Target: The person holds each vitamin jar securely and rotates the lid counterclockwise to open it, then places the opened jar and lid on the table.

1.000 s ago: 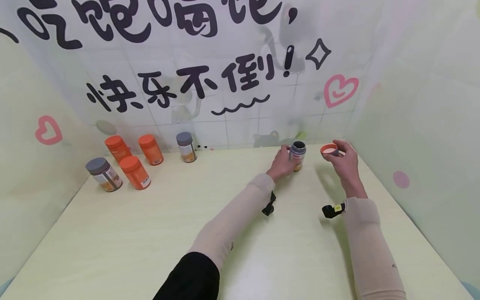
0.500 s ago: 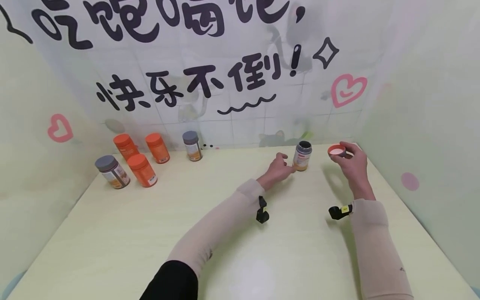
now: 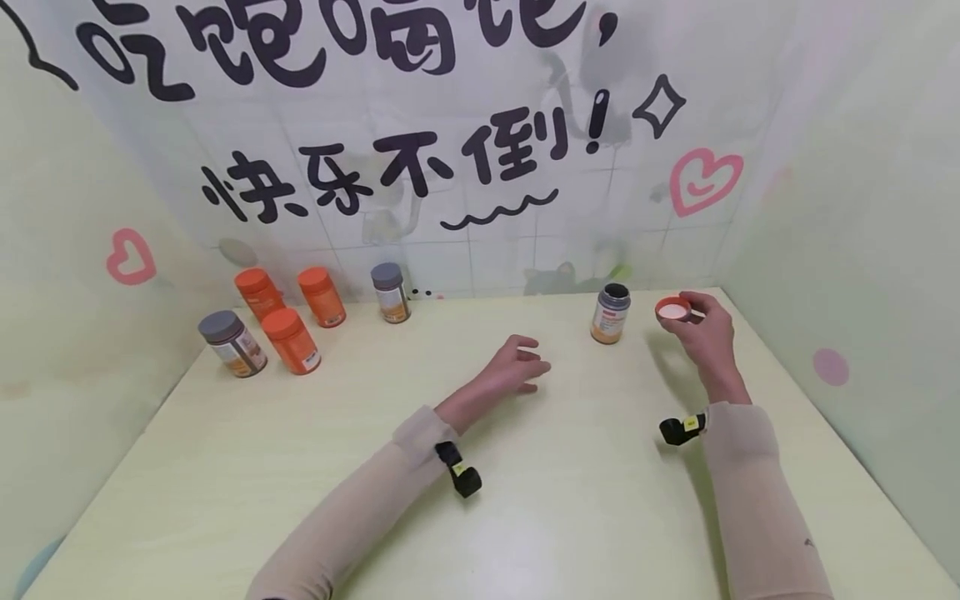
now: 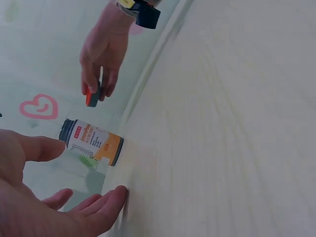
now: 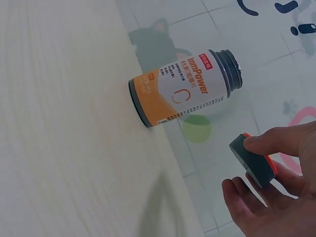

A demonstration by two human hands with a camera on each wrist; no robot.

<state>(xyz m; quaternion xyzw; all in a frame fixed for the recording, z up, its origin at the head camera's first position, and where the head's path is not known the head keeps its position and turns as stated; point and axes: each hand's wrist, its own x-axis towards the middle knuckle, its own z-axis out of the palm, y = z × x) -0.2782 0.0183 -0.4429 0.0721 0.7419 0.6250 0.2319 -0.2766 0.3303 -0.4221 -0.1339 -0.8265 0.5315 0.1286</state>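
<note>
Hanging just right of centre in the head view, the left hand [image 3: 512,368] is the nearer of the 2 hands to the camera. Its fingers are relaxed and apart, and it holds nothing; whether a fingertip brushes the table [image 3: 555,508] cannot be told.

Farther back, toward the right of the frame, the right hand [image 3: 708,332] pinches a cap [image 3: 673,309] between thumb and fingers, with the pale disc and orange rim facing up at the head camera.

The relation that seems to matter most is cap to jar: the uncapped jar [image 3: 611,320] stands right of centre on the table near its back edge, long axis upright, dark mouth uncovered. It lies just left of the cap, touched by neither hand. The right hand is closer to it; from the left hand it lies up and to the right, with bare tabletop between. Whether the cap is level with the mouth is unclear.

Beyond the left hand, in the left part of the frame, stand 3 orange jars [image 3: 292,342] and 2 grey-lidded jars [image 3: 234,346]. Behind everything, the lettered wall [image 3: 480,200] fills the top.
</note>
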